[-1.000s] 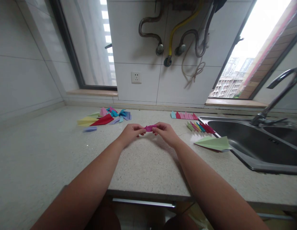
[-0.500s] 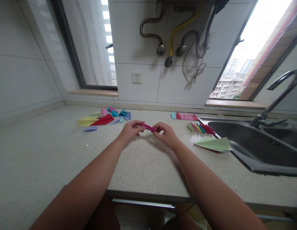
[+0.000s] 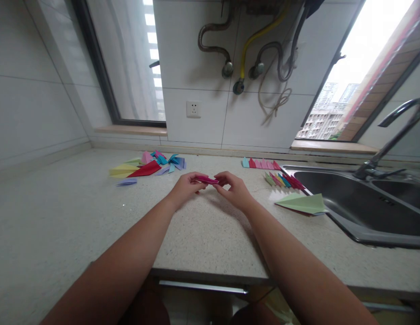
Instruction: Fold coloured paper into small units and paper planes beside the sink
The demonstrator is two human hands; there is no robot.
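Note:
Between my hands, a little above the counter (image 3: 210, 234), is a small magenta folded paper (image 3: 207, 180), slim and pointed at its right end. My left hand (image 3: 186, 187) is closed on its left part, thumb below and fingers over it. At the right tip, my right hand (image 3: 232, 189) pinches with thumb and fingertips, partly hiding that end. To the right stand a row of small folded papers in several colours (image 3: 282, 180), a pink and red row (image 3: 262, 164) behind it, and a pale green paper plane (image 3: 302, 203) in front.
On the left lies a loose pile of folded papers, with a red paper plane (image 3: 145, 169), a yellow one (image 3: 122, 170) and a lilac piece (image 3: 127, 182). The steel sink (image 3: 345, 228) with its tap (image 3: 365, 169) borders the counter on the right. Behind is a tiled wall (image 3: 196, 76) with pipes.
The magenta paper has shifted slightly left in my fingers and shows more of its flat side. My right fingers have opened a little around its tip.

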